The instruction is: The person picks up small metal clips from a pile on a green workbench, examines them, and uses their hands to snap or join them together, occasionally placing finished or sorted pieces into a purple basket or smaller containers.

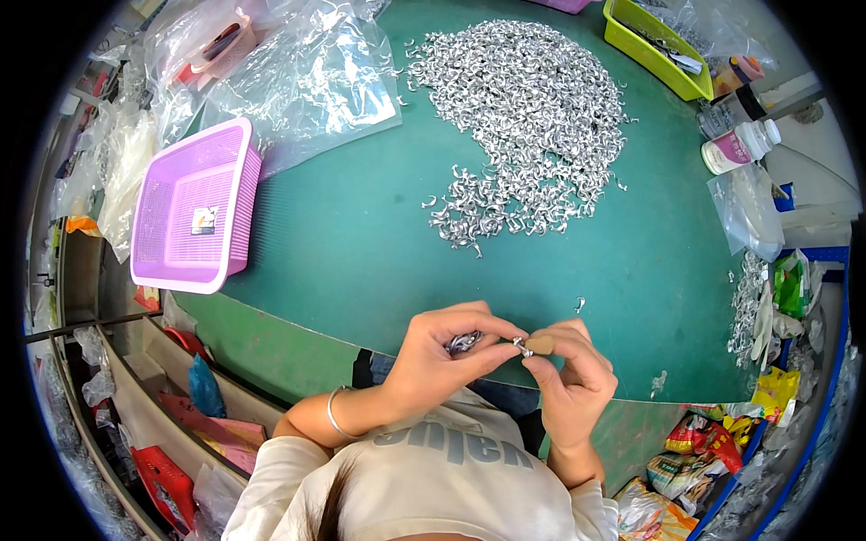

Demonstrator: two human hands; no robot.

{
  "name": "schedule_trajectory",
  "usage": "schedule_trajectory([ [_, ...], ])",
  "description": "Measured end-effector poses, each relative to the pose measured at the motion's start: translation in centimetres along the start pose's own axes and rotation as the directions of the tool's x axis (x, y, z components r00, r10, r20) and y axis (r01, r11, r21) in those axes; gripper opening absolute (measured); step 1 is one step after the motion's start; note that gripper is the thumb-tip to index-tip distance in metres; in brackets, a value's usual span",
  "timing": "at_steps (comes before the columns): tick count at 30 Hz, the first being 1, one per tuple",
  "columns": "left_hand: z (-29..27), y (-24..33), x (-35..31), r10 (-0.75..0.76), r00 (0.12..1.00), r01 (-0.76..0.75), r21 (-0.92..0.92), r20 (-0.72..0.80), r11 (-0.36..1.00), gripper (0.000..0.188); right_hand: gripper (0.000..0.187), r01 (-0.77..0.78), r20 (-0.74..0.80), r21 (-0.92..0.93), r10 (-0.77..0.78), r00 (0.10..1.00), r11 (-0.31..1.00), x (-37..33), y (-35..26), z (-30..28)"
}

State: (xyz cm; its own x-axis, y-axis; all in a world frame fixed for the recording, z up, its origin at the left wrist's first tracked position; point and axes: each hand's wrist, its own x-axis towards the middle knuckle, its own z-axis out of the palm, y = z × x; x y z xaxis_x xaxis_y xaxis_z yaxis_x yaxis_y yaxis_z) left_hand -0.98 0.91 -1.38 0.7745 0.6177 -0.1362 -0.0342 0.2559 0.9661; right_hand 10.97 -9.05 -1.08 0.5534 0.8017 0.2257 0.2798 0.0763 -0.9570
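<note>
Piece: we see one small metal piece point(522, 346) above the table's point(352, 243) near edge, straight between the two hands.
Long axis: it seems to slant from the left fingertips toward the right, nearer thumb; it is too small for us to be sure.
Left hand point(426, 353): thumb and finger pinch the piece, while a bunch point(464, 342) of metal bits sits in the curled fingers.
Right hand point(579, 371): fingertips grasp the piece from the other side, with a tan cover point(539, 344) at one tip.
Nearer hand: neither, as we judge it; both touch.
Stray bit point(580, 305): just beyond the right hand, toward the far edge.
Heap point(541, 108): well apart from both hands, by the far edge.
Basket point(167, 203): at the table's left edge.
</note>
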Motion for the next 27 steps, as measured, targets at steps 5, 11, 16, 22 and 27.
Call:
schedule_trajectory([
  [5,0.1,0.3,-0.2,0.004,1.000,-0.004,-0.031,-0.003,0.999,0.014,0.017,0.093,-0.046,-0.082,-0.097,0.994,0.992,-0.2,-0.5,0.3],
  [11,0.3,0.6,-0.4,0.010,1.000,-0.011,-0.055,-0.023,0.998,0.014,0.016,0.092,-0.052,-0.106,-0.098,0.994,0.990,-0.2,-1.0,0.4],
  [16,0.1,-0.4,-0.2,-0.057,0.998,0.062,-0.316,0.024,0.947,0.011,0.016,0.072,-0.120,-0.093,-0.083,0.989,0.993,-0.1,0.2,-0.7],
  [22,-1.1,-1.7,0.7,-0.238,0.950,0.311,-0.689,0.203,0.654,0.008,0.021,-0.156,-0.210,-0.512,0.053,0.976,0.845,0.1,4.3,-6.6],
  [27,-0.7,-2.4,1.3,-0.224,0.944,0.328,-0.734,0.240,0.595,0.008,0.029,-0.122,-0.080,-0.787,0.097,0.992,0.605,0.3,6.0,-5.1],
])
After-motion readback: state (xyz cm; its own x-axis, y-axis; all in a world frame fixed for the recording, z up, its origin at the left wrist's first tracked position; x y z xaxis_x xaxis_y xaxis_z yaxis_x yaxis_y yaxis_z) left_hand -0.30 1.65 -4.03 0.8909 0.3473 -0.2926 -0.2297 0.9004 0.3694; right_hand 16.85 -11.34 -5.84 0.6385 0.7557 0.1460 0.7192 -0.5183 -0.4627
